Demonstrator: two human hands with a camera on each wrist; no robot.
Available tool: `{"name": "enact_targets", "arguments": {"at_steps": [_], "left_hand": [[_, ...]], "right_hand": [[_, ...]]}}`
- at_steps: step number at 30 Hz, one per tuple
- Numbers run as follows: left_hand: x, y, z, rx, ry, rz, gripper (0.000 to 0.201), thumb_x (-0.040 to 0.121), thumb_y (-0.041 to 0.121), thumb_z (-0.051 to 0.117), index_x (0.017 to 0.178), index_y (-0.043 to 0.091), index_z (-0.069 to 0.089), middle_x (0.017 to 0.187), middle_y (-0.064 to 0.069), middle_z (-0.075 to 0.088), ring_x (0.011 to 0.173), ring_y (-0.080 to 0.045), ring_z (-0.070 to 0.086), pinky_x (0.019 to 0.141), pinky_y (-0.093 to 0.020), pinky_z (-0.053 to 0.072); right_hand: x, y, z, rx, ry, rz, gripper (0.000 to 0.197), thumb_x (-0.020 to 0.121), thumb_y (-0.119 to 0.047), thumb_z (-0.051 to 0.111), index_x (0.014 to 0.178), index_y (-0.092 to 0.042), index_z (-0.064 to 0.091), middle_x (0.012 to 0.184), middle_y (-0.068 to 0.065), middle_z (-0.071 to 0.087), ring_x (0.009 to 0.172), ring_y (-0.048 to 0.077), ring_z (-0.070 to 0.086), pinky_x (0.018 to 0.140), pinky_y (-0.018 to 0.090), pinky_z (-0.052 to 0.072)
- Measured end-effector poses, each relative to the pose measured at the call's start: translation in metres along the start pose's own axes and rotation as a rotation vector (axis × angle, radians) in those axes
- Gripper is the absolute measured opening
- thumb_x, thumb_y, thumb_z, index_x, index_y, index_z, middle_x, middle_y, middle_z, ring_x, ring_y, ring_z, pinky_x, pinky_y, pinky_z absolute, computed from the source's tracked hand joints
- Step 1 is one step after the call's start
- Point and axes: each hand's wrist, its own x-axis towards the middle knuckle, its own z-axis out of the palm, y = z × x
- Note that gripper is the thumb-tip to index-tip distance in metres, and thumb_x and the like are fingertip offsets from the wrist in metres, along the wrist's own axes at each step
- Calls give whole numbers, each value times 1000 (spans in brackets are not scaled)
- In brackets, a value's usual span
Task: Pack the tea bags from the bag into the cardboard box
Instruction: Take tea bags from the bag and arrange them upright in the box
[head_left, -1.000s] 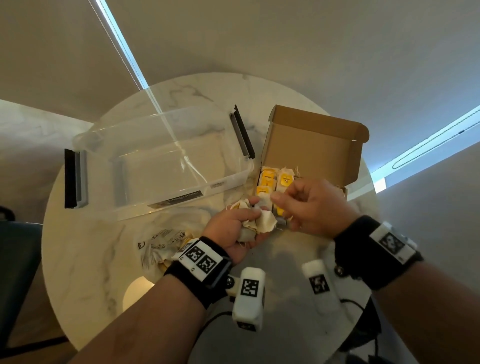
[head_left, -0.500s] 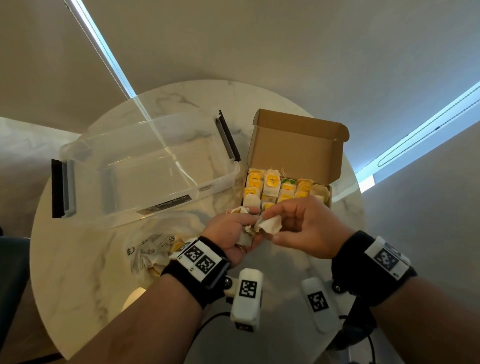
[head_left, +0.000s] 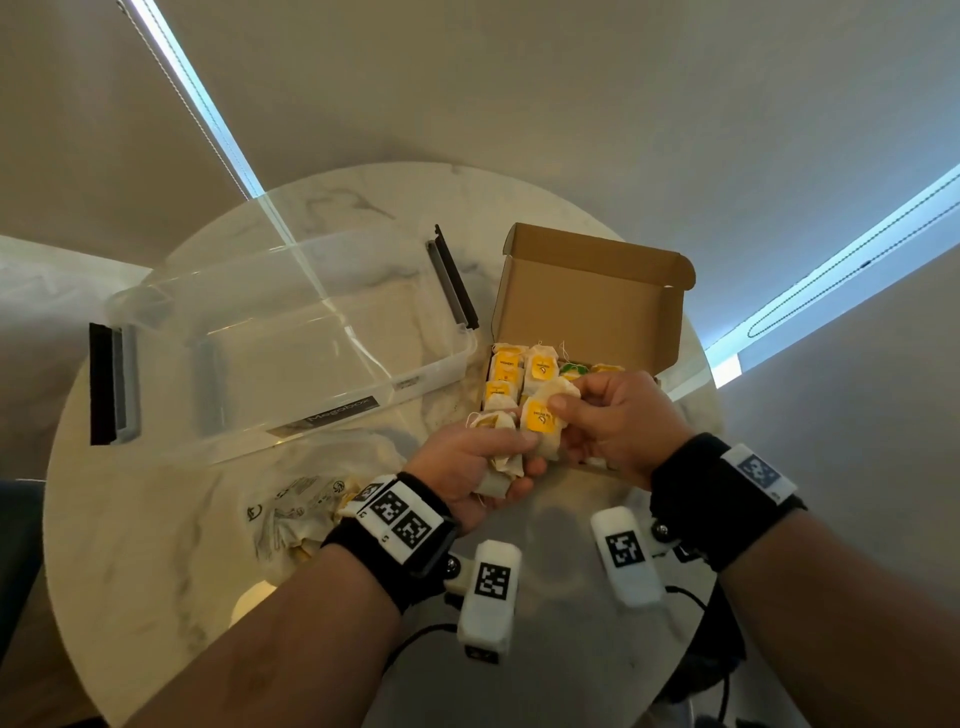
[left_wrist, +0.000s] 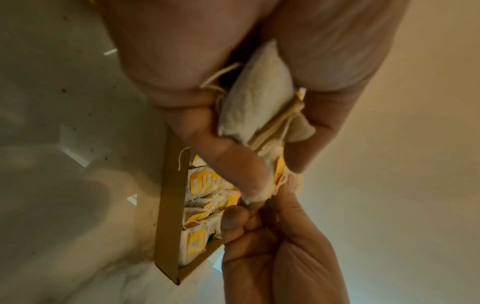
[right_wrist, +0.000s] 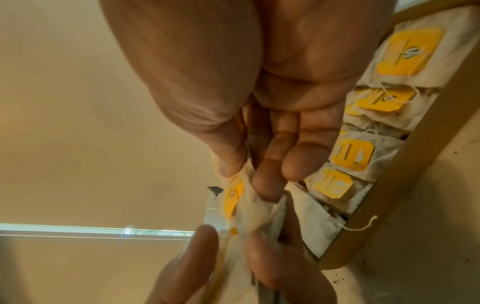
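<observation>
pinching tea bag (head_left: 542, 423), right hand (head_left: 613, 421)

A round marble table (head_left: 156, 519). At twelve o'clock from the hands, the cardboard box (head_left: 587, 291) lies open, its lid standing upright along the far side like a wall; entry is from above or from the near edge. The near edge is crowded by the left hand (head_left: 467, 462) and right hand (head_left: 613, 421), both holding tea bags (head_left: 540, 421) just over it. Packed bags fill the box's left part; its right end is hidden. At ten o'clock a clear plastic bin (head_left: 291, 353) sits just beside the box, possibly touching. At eight o'clock lies a crumpled plastic bag (head_left: 291, 514). Bare tabletop shows at six o'clock.
</observation>
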Motion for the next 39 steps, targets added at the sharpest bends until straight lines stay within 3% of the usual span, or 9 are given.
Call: {"name": "enact_targets", "arguments": {"at_steps": [7, 12, 15, 18, 22, 26, 31, 36, 39], "left_hand": [[5, -5, -3, 95, 178, 73, 35, 85, -2, 69, 118, 1, 62, 78, -12, 68, 53, -15, 64, 43, -24, 50], [1, -11, -18, 36, 189, 80, 18, 86, -4, 66, 99, 8, 64, 72, -12, 67, 53, -17, 63, 43, -25, 50], [-1, -15, -25, 0, 226, 77, 16, 86, -5, 65, 97, 7, 64, 68, -12, 65, 52, -18, 60, 44, -25, 48], [-1, -16, -26, -1, 247, 73, 18, 86, -7, 64, 99, 6, 63, 70, -14, 64, 52, -19, 59, 45, -24, 47], [0, -15, -23, 1, 249, 64, 19, 86, -6, 65, 102, 5, 62, 68, -13, 65, 52, -19, 59, 45, -25, 48], [-2, -13, -21, 10, 257, 63, 20, 85, -5, 67, 101, 7, 62, 69, -12, 66, 52, -19, 61, 44, -26, 50], [-4, -10, -18, 14, 256, 80, 18, 85, -5, 67, 98, 7, 63, 67, -11, 67, 52, -18, 62, 45, -25, 51], [-2, -10, -12, 36, 225, 96, 16, 87, -7, 64, 90, 8, 64, 65, -11, 65, 51, -18, 60, 46, -24, 49], [-2, -16, -10, 96, 225, 94, 16, 86, -7, 66, 93, 7, 66, 66, -11, 66, 54, -19, 62, 47, -25, 50]], "right_hand": [[1, -8, 7, 239, 44, 97, 24, 102, -21, 54, 102, -2, 68, 83, 17, 74, 54, 27, 65, 47, 30, 49], [12, 4, -7, -222, 217, -12, 13, 93, -23, 68, 91, -11, 72, 68, 3, 73, 54, 15, 70, 53, 29, 52], [25, 8, -11, -482, 115, 50, 12, 90, -29, 73, 86, -17, 73, 68, -2, 72, 55, 6, 68, 57, 21, 53], [40, 10, -3, -440, 90, 118, 14, 86, -25, 77, 91, -13, 71, 72, 1, 73, 52, 4, 66, 49, 14, 50], [57, 5, 6, -410, 235, 165, 25, 83, -32, 80, 91, -13, 67, 77, 3, 75, 59, 14, 73, 49, 22, 54], [63, 1, 11, -583, 263, 160, 36, 82, -46, 76, 78, -13, 64, 70, 3, 74, 62, 20, 73, 64, 32, 61], [45, -3, 9, -566, 369, 8, 34, 85, -46, 71, 74, -15, 61, 67, -2, 62, 65, 14, 59, 57, 25, 45], [3, -7, 18, -344, -35, -58, 26, 88, -38, 72, 85, -12, 75, 73, 9, 72, 59, 15, 64, 52, 25, 51], [-3, 8, 16, -385, -58, -92, 11, 87, -25, 76, 85, -14, 77, 75, 3, 76, 69, 19, 72, 71, 37, 61]]}}
